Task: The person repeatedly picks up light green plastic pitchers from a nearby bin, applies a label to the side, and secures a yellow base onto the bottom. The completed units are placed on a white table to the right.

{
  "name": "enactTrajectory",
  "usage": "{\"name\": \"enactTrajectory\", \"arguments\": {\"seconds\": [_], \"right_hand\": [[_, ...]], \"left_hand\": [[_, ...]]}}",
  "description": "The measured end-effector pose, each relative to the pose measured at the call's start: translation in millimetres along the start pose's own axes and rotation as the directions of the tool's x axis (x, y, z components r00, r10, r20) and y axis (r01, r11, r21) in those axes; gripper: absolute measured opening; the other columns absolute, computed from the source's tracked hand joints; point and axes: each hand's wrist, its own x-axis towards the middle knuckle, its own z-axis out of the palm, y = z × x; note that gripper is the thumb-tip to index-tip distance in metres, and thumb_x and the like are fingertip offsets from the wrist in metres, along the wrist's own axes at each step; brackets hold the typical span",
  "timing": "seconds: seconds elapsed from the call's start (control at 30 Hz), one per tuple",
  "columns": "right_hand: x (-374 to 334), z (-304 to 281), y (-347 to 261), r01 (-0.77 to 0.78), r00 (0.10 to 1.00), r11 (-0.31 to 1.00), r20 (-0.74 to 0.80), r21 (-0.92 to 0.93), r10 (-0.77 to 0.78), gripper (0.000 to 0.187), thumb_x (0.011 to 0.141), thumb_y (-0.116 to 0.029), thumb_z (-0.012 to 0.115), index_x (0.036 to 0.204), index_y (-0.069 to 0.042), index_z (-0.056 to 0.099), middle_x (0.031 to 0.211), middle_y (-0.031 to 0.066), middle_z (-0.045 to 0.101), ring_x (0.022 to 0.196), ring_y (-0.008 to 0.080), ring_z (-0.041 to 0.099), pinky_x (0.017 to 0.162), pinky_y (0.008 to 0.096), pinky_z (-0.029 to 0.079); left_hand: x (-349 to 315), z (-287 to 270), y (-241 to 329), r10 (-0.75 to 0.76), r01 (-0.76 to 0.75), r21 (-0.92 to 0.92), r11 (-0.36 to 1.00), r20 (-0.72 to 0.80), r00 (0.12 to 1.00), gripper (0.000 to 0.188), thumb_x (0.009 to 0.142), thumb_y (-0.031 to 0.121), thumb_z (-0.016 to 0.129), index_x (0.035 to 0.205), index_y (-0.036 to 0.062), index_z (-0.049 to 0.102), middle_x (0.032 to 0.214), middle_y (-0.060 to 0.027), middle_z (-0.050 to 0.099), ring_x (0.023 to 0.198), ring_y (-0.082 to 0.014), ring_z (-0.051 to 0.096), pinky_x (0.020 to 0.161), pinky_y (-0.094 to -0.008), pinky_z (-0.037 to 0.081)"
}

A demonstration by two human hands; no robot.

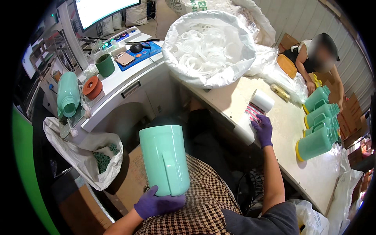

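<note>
One lying jug (pixel 67 92): pale green, on its side at the left of the frame, mouth facing the viewer; a knock could roll it off the ledge.
Sack (pixel 72 150): white, lower left, gaping around green scraps (pixel 102 161); how deep they go is hidden.
Held jug (pixel 164 156): pale green, lower centre, wide end toward the top of the frame, handle facing the camera; its other end is partly covered by the palm, so its shape is hard to tell.
Left hand (pixel 159 203): purple-gloved, half closed around the held jug's near end, its only support; the glossy wall could slip if this grip loosens.
Bin (pixel 172 64): lined in white, top centre, heaped with clear rings (pixel 209 49).
Right hand (pixel 264 131): purple-gloved, right of centre, fingers partly spread at the edge of a red-and-white strip (pixel 253 111); whether they pinch it I cannot tell. A sideways pull could crease the strip.
White roll (pixel 262 100): on the table (pixel 290 137), just above that hand.
Yellow-based jugs (pixel 316 143): grouped at the right, overlapping, so their count is unclear; a bump could topple them.
Co-worker (pixel 303 58): upper right, one hand partly hidden behind the jugs.
</note>
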Motion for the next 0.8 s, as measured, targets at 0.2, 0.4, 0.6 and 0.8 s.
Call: {"name": "enactTrajectory", "arguments": {"seconds": [0.2, 0.4, 0.6, 0.8], "right_hand": [[7.3, 17.1, -4.0, -0.157, 0.985, 0.988, 0.074, -0.012, 0.157, 0.020, 0.079, -0.019, 0.081, 0.091, -0.004, 0.076, 0.091, 0.0145, 0.068, 0.091, 0.0312, 0.065, 0.083, 0.0406, 0.053], [10.9, 15.5, 10.8, -0.219, 0.975, 0.976, 0.019, 0.012, 0.219, 0.022, 0.080, -0.017, 0.082, 0.096, -0.005, 0.074, 0.096, 0.0137, 0.070, 0.088, 0.0313, 0.068, 0.081, 0.0410, 0.055], [-0.9, 11.1, -4.5, 0.078, 0.997, 0.990, -0.005, -0.116, -0.079, 0.013, 0.079, -0.007, 0.081, 0.089, -0.004, 0.072, 0.094, 0.0107, 0.069, 0.091, 0.0288, 0.065, 0.078, 0.0393, 0.054], [-9.3, -11.3, -233.1, -0.203, 0.919, 0.752, 0.387, 0.627, -0.075, 0.010, 0.093, -0.010, 0.068, 0.093, 0.000, 0.067, 0.090, 0.0072, 0.063, 0.088, 0.0168, 0.061, 0.082, 0.0307, 0.049]], "left_hand": [[8.5, -19.2, -5.7, -0.071, 0.069, -0.135, 0.989, -0.011, 0.997, 0.014, 0.093, 0.040, 0.055, 0.107, 0.0375, 0.053, 0.123, 0.0186, 0.050, 0.119, -0.0033, 0.045, 0.097, -0.0480, 0.039], [31.1, -34.1, -28.8, -0.015, 0.010, -0.214, 0.977, -0.023, 1.000, 0.022, 0.091, 0.034, 0.061, 0.112, 0.0403, 0.057, 0.126, 0.0190, 0.051, 0.117, -0.0051, 0.048, 0.087, -0.0434, 0.045], [18.5, -26.3, -21.8, 0.042, -0.046, -0.114, 0.992, -0.041, 0.998, 0.049, 0.090, 0.024, 0.066, 0.136, 0.0319, 0.049, 0.142, 0.0126, 0.049, 0.128, -0.0080, 0.046, 0.100, -0.0403, 0.047], [29.3, -25.7, -34.8, 0.335, -0.299, 0.452, 0.840, 0.001, 0.942, 0.045, 0.101, 0.021, 0.050, 0.145, 0.0281, 0.043, 0.149, 0.0096, 0.049, 0.133, -0.0113, 0.049, 0.105, -0.0410, 0.047]]}}
